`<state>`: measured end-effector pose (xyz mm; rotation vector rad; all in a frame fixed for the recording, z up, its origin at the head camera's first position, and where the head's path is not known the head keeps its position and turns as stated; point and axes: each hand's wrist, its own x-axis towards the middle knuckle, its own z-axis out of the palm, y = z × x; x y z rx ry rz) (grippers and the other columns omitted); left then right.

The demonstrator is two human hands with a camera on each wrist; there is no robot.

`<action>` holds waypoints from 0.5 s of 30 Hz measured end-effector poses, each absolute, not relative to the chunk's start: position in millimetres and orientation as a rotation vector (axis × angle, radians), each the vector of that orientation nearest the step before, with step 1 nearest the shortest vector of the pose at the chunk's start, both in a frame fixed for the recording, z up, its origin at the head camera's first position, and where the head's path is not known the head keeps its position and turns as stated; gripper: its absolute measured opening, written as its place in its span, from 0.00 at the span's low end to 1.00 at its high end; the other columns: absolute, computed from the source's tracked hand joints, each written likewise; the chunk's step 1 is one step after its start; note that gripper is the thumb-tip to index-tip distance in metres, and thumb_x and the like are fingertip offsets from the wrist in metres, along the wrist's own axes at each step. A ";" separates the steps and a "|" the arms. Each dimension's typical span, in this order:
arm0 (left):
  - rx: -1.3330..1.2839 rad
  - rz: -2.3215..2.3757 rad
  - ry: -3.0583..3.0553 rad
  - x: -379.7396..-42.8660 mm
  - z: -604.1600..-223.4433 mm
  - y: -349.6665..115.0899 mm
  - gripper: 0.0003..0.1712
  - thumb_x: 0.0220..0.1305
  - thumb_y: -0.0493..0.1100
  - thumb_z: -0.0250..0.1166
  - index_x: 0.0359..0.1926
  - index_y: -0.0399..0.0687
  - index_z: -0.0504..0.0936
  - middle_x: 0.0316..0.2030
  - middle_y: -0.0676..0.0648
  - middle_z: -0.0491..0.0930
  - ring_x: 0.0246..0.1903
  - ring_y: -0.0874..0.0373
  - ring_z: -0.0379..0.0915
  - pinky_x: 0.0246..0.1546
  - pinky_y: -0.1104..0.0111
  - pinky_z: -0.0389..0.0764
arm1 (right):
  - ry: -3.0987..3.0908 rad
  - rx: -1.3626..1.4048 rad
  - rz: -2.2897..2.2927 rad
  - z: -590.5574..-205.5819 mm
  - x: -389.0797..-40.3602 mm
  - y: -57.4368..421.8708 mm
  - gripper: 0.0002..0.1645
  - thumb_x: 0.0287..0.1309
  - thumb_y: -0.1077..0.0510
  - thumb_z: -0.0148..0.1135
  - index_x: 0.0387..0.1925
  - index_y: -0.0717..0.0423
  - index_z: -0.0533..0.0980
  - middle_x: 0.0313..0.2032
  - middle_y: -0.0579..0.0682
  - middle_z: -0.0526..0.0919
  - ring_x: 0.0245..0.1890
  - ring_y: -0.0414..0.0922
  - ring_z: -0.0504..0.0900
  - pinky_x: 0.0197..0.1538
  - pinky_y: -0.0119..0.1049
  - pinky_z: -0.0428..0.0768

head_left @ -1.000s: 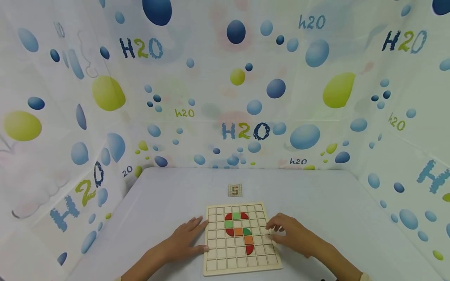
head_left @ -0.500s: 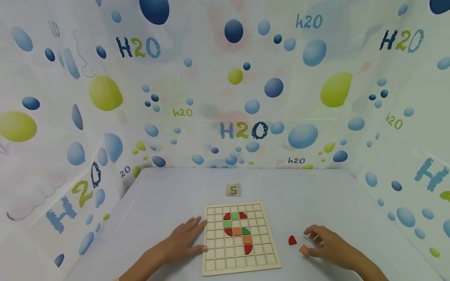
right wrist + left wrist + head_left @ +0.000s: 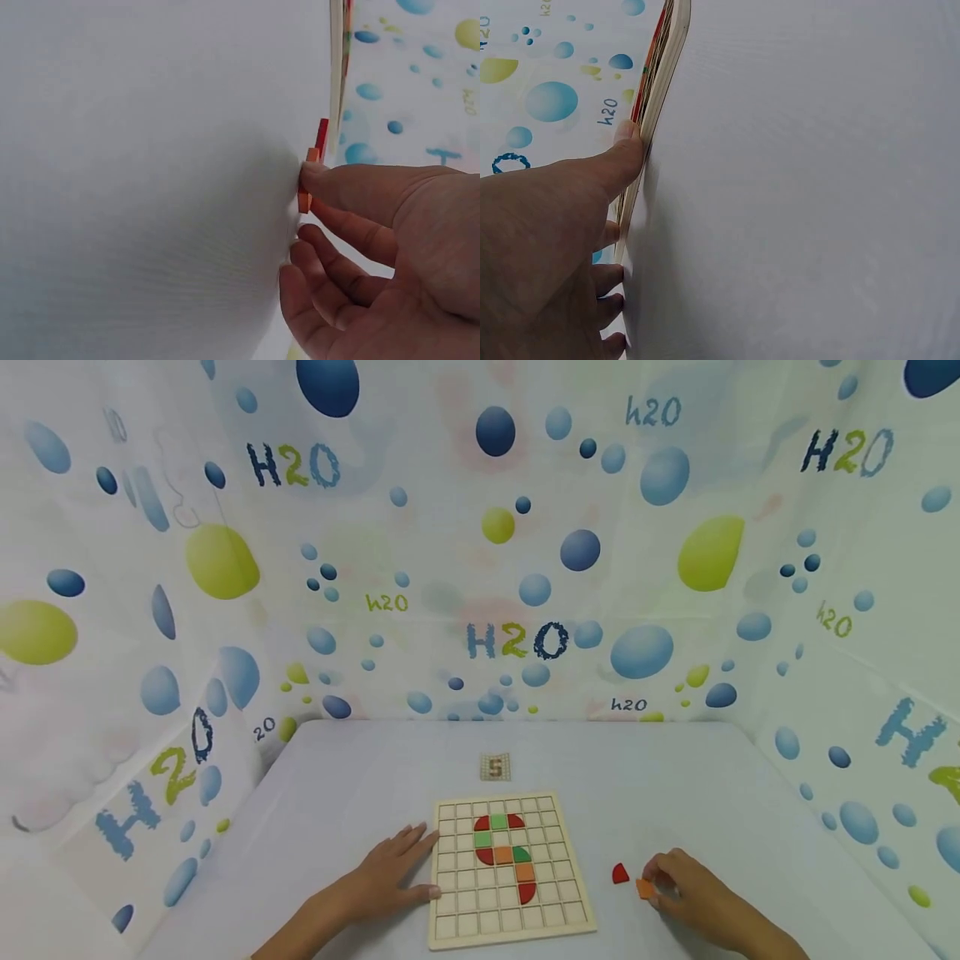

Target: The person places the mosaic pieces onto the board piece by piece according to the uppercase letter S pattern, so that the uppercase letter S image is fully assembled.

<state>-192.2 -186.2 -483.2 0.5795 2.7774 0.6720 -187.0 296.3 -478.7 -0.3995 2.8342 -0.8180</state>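
A square wooden grid board [image 3: 457, 927] lies on the table with red, green and orange tiles set in a bent line on it. My left hand [image 3: 382, 877] rests at the board's left edge, fingers spread and thumb touching the rim; the left wrist view shows the thumb [image 3: 622, 154] against that edge. Right of the board, my right hand [image 3: 693, 893] pinches an orange square tile [image 3: 644, 889] between thumb and index finger, low at the table. The right wrist view has the thumb on the orange tile's near face. Beside it lies a red quarter-round tile [image 3: 620, 873].
Behind the board lies a small pattern card [image 3: 495, 767] with a brown figure on a grid. The white table [image 3: 360, 768] is walled on its back and sides by a sheet [image 3: 442, 552] printed with bubbles and lettering.
My right hand has moved from the board's right edge out to the right and now has the orange tile between its fingertips. The left hand keeps its place at the board's edge.
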 end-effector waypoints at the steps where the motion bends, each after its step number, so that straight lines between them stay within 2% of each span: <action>1: 0.583 0.672 2.779 -191.8 -483.2 -186.0 0.53 0.69 0.70 0.65 0.82 0.47 0.60 0.82 0.35 0.54 0.81 0.31 0.46 0.76 0.31 0.52 | 2.838 -0.403 -0.815 -479.1 -187.4 296.5 0.16 0.59 0.58 0.77 0.46 0.48 0.80 0.42 0.42 0.77 0.42 0.37 0.76 0.51 0.36 0.85; 4: 0.590 0.667 2.787 -191.1 -483.5 -185.7 0.53 0.69 0.70 0.65 0.82 0.47 0.60 0.82 0.35 0.54 0.81 0.31 0.46 0.76 0.31 0.52 | 2.837 -0.434 -0.829 -481.2 -188.1 297.5 0.17 0.59 0.57 0.77 0.48 0.49 0.80 0.44 0.41 0.78 0.44 0.35 0.77 0.54 0.39 0.86; 8: 0.595 0.663 2.788 -190.9 -484.4 -186.0 0.52 0.69 0.71 0.64 0.82 0.48 0.61 0.82 0.35 0.55 0.81 0.32 0.46 0.76 0.32 0.53 | 2.796 -0.490 -0.881 -485.2 -188.8 299.5 0.16 0.62 0.56 0.75 0.49 0.48 0.80 0.45 0.41 0.79 0.44 0.31 0.77 0.54 0.38 0.86; 15: 0.579 0.647 2.784 -192.9 -484.2 -185.6 0.53 0.69 0.71 0.64 0.82 0.49 0.60 0.82 0.36 0.54 0.81 0.32 0.46 0.76 0.32 0.54 | 2.756 -0.560 -0.949 -483.7 -188.7 300.5 0.10 0.66 0.55 0.72 0.46 0.49 0.80 0.43 0.41 0.79 0.42 0.30 0.77 0.50 0.28 0.84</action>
